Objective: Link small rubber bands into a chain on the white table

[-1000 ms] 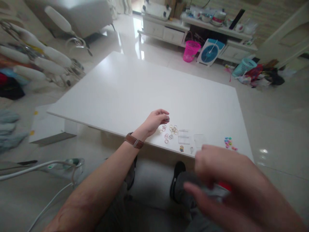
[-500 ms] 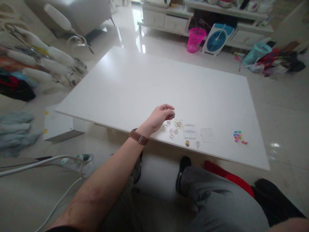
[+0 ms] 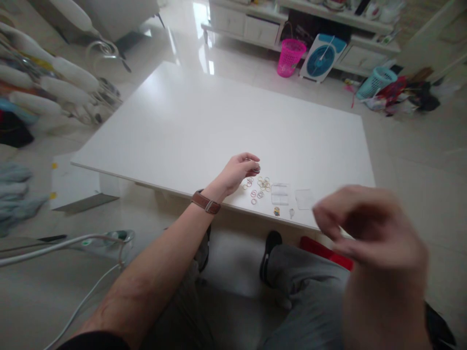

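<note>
My left hand (image 3: 239, 171), with a brown strap on its wrist, is held above the white table (image 3: 204, 121) near its front edge. Its thumb and fingers are closed on a small silvery ring (image 3: 257, 168), partly hidden by the fingertips. Just beside and below it lie several gold-coloured rings (image 3: 264, 183) and several reddish rings (image 3: 253, 194). A clear compartment box (image 3: 279, 194) and a clear flat lid (image 3: 304, 199) are to the right. In front of them lie a small yellow-and-blue figure charm (image 3: 277, 211) and a small silvery piece (image 3: 292, 213). My right hand (image 3: 368, 226) is raised at the right, fingers curled but smeared by motion.
The right hand covers the table's front right corner. On the floor beyond the table stand a pink basket (image 3: 291, 57), a blue-and-white fan (image 3: 321, 57) and a light blue basket (image 3: 377, 81). A white box (image 3: 82, 182) is at the left, and a red object (image 3: 323, 250) is under the table's edge.
My right hand has risen from the bottom right corner into view, now hiding the small colourful pieces on the table. My left hand keeps its hold in nearly the same place. The view has shifted slightly.
</note>
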Available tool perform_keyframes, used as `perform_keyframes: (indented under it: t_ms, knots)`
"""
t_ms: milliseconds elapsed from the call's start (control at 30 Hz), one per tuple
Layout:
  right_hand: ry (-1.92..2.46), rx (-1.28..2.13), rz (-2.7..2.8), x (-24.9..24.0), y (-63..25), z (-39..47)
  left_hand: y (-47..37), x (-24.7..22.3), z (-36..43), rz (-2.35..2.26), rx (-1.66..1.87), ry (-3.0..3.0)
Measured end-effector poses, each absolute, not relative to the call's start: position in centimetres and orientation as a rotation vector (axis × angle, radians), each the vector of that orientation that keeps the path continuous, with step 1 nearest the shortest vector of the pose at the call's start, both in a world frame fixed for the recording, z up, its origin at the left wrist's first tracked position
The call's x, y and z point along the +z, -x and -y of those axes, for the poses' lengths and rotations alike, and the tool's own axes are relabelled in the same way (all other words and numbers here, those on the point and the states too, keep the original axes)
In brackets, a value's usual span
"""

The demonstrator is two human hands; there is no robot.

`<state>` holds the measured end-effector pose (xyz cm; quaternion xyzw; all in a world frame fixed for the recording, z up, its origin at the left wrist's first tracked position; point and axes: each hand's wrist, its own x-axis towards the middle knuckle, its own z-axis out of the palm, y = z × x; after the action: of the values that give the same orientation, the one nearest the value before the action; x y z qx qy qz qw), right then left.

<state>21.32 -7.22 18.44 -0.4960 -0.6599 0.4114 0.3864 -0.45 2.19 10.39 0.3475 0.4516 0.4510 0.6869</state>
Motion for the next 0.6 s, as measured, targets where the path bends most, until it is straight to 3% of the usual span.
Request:
perform_keyframes:
  t_ms: [100,333,600]
  knots:
    - [1.246,1.217,1.952,16.2,-20.6,3.1,0.6,10.8,-2.1,-1.000,1.032,-0.816]
    - [1.565,0.910,2.255,7.3,-18.7,-0.5,1.4,11.5,-2.0,-1.007,1.063,-0.817]
    - [1.699,0.674,2.401,6.4,-18.3,-1.2,2.4,11.4,-2.4,-1.019,1.073,-0.803]
